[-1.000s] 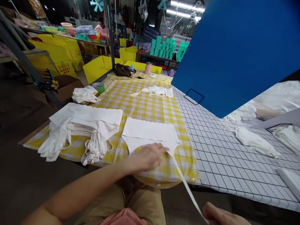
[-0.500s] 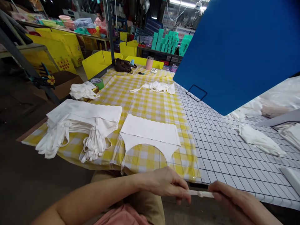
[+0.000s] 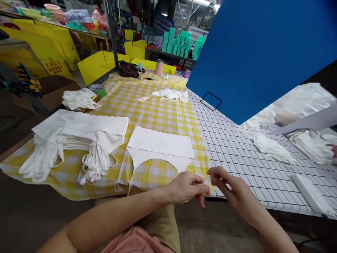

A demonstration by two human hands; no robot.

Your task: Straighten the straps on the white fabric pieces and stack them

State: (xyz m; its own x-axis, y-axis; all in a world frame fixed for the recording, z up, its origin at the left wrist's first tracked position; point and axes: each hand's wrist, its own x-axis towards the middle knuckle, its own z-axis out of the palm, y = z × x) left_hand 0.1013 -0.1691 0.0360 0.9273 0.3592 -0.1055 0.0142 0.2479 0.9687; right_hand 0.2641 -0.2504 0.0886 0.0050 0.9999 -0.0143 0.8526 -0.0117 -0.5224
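Observation:
A white strappy top (image 3: 160, 142) lies flat on the yellow checked cloth, its scalloped edge facing away and its straps running toward me. At the table's front edge my left hand (image 3: 189, 188) is closed on one of its straps. Close beside it, my right hand (image 3: 231, 188) pinches the same strap (image 3: 207, 181) with thumb and forefinger. Only a short whitish bit of strap shows between the two hands; the rest is hidden by the fingers. To the left sits a stack of similar white tops (image 3: 81, 124), their straps bunched at the front.
A blue panel (image 3: 258, 56) stands over the table's right side. Loose white pieces (image 3: 168, 94) and a roll of green tape (image 3: 97, 89) lie farther back. At right are a white bar-shaped object (image 3: 312, 195), folded white fabric (image 3: 310, 146) and another person's hand (image 3: 334, 149).
Both hands have risen toward the table edge and come closer together, so less strap shows between them. The view has shifted right; another person's hand now appears at the right edge.

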